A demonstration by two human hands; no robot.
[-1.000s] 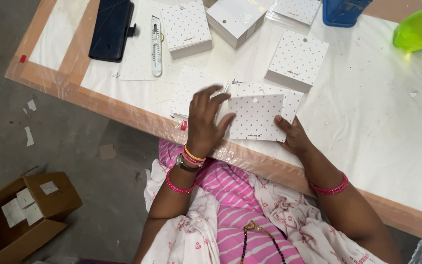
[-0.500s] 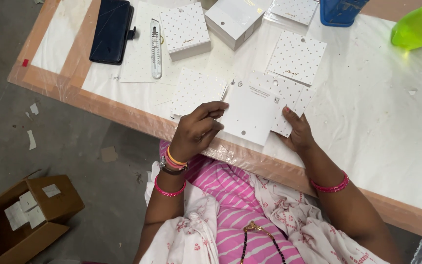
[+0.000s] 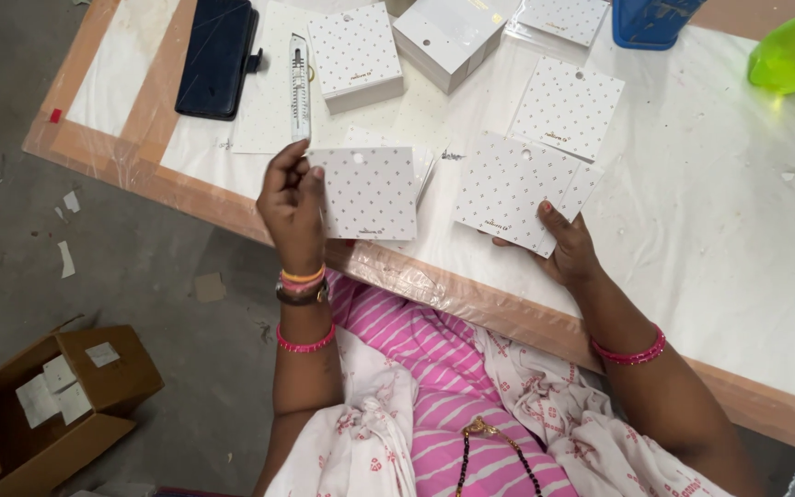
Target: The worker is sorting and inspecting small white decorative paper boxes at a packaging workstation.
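Cardboard box [image 3: 43, 410] sitting open on the floor, far left. Left hand [image 3: 294, 207] pinching a square dotted card [image 3: 370, 191], grip clamped on its edge, lifted over the bench [image 3: 729, 239] front edge. Right hand [image 3: 565, 250] pressing a dotted card stack [image 3: 512, 191] flat on glossy plastic; open room lying right.

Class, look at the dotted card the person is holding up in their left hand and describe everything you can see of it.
The dotted card is a square of white, thin cardboard-like stock, covered in a regular grid of small dark dots. A small round hole sits near its top edge, and tiny print near the bottom. It is held lifted above the table edge, face toward the camera. The left hand pinches its left edge; nothing else visibly touches it.
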